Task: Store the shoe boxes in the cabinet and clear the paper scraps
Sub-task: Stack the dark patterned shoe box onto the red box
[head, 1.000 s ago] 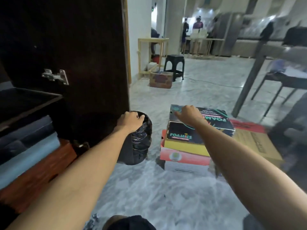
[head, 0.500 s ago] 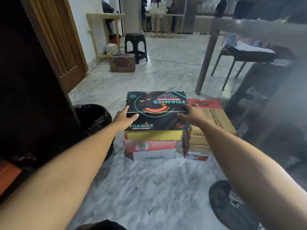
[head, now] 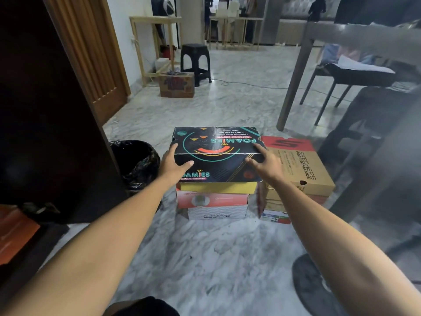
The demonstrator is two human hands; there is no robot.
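Both hands, left (head: 172,164) and right (head: 265,164), grip the black shoe box (head: 216,153) topping a stack on the marble floor (head: 205,252). A lined bin (head: 136,163) stands left of the left hand, a brown box (head: 303,165) right of the right; a stool (head: 196,62) sits beyond.

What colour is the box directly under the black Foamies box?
Yellow box, clearest in the head view.

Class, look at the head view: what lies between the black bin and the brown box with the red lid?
The stack of shoe boxes stands there, topped by the black box that both hands grip.
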